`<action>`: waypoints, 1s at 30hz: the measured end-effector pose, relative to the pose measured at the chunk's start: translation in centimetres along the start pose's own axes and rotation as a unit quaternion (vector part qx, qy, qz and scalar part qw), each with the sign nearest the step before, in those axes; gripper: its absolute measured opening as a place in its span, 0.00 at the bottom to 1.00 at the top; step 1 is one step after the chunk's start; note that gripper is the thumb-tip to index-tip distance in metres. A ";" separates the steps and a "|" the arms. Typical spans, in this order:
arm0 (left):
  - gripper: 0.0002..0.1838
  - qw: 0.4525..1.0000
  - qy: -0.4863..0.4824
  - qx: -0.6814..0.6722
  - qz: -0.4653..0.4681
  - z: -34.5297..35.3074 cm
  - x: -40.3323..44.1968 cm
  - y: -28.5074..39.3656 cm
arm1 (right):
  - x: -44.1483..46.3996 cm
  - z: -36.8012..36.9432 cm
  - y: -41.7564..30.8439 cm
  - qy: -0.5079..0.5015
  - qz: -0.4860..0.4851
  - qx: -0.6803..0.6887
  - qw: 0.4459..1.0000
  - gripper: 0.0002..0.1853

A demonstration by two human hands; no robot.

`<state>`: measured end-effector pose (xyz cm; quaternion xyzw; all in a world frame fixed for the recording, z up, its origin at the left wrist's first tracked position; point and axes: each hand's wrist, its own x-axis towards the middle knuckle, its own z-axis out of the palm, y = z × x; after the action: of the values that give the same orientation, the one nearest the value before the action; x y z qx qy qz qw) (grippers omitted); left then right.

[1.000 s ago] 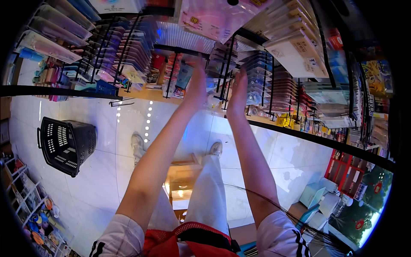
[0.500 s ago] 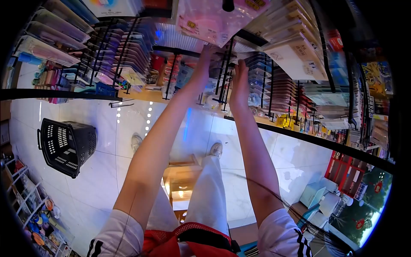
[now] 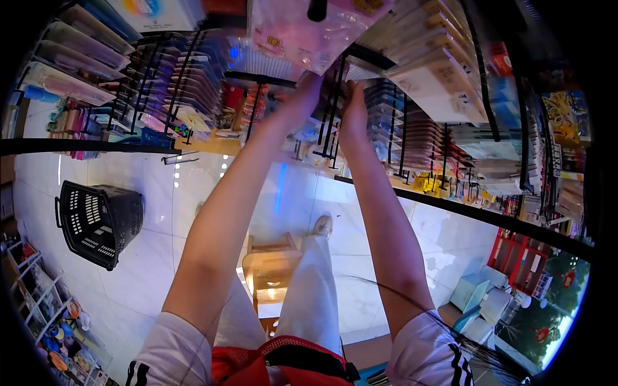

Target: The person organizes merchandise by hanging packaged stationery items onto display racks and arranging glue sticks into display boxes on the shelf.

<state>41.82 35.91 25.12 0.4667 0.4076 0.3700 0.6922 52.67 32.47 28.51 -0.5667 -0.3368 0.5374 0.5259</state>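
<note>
Both my arms reach up to a display rack of packets hung on black hooks. My left hand [image 3: 304, 98] is beside the hooks, just below a large pink package [image 3: 293, 35]; its fingertips are hidden behind that package. My right hand [image 3: 353, 110] is on the other side of the black hooks [image 3: 331, 116], near a row of clear blue packets [image 3: 384, 116]. Its fingers look curled toward dark packets between the two hands, but the contact is too dim to make out.
A black basket [image 3: 129, 217] stands on the tiled floor at left. A wooden stool [image 3: 270, 267] is between my legs. White packets [image 3: 444, 90] hang at right. A black rail [image 3: 463, 209] runs below the rack. A red shelf unit [image 3: 518, 257] is at lower right.
My left hand has moved up and further behind the pink package. My right hand has shifted slightly up and left, its fingers more bent. The packets between them sit higher.
</note>
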 end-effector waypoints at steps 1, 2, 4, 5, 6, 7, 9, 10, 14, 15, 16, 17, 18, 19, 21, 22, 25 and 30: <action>0.36 1.000 0.000 -0.004 -0.022 -0.3 0.0 -0.5 | 0.5 -0.4 0.3 0.010 -0.015 -0.021 1.000 0.36; 0.37 0.993 0.027 0.061 0.100 -0.2 -0.1 -1.0 | 1.2 -1.4 1.1 0.018 -0.027 -0.040 0.999 0.36; 0.32 0.985 0.041 0.070 0.153 0.1 -0.4 -0.8 | 1.3 -0.8 0.6 0.075 -0.027 -0.056 0.995 0.36; 0.30 0.984 0.051 0.093 0.146 0.0 -1.8 0.1 | 0.9 0.0 -0.7 0.079 -0.010 -0.015 0.997 0.34; 0.27 0.982 0.060 0.115 0.140 0.0 -3.3 1.4 | 3.3 -2.4 1.4 0.073 -0.022 -0.007 0.997 0.33; 0.27 0.991 0.063 0.097 0.070 -0.2 -4.8 2.6 | 5.9 -4.8 3.3 0.067 -0.035 0.001 0.997 0.32; 0.29 0.993 0.073 0.071 0.061 -1.3 -6.9 1.7 | 2.9 -4.0 1.5 0.126 -0.086 -0.103 0.983 0.26; 0.28 0.987 0.085 0.087 0.106 -2.0 -8.6 0.9 | 0.7 -3.2 0.2 0.178 -0.113 -0.124 0.970 0.23; 0.21 0.963 0.247 -0.009 0.109 -6.1 -16.1 -2.0 | -8.4 2.2 -2.7 0.164 -0.151 -0.163 0.961 0.16; 0.18 0.937 0.314 -0.149 0.046 -6.9 -17.8 -1.1 | -9.3 3.9 -2.3 0.074 -0.155 -0.185 0.968 0.14; 0.17 0.913 0.374 -0.158 0.046 -8.3 -18.8 -1.0 | -9.8 6.1 -1.5 -0.008 -0.236 -0.203 0.950 0.12; 0.16 0.885 0.433 -0.165 0.044 -9.4 -19.8 -1.0 | -9.5 8.3 -1.7 -0.061 -0.177 -0.203 0.961 0.12; 0.17 0.877 0.453 -0.150 0.054 -10.4 -20.5 -0.8 | -7.4 9.6 0.9 -0.108 -0.207 -0.226 0.946 0.15; 0.17 0.869 0.473 -0.134 0.065 -11.5 -21.0 -0.5 | -6.3 12.2 -0.2 -0.171 -0.064 -0.309 0.933 0.17; 0.18 0.863 0.487 -0.110 0.077 -12.7 -22.1 0.3 | -5.2 16.7 -1.0 -0.242 0.154 -0.331 0.899 0.20; 0.18 0.867 0.481 -0.103 0.078 -13.1 -22.5 0.8 | -5.1 18.6 -0.7 -0.253 0.227 -0.277 0.899 0.21; 0.18 0.883 0.453 -0.104 0.066 -13.9 -24.1 1.1 | -4.9 22.7 1.9 -0.243 0.324 -0.127 0.906 0.21; 0.17 0.903 0.418 -0.101 -0.009 -14.1 -28.6 -0.7 | -4.6 24.8 4.2 -0.168 0.324 -0.003 0.931 0.13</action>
<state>17.79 15.02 27.49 0.1930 0.6246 0.5638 0.5047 27.11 32.99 28.86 -0.5480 -0.2194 0.7651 0.2573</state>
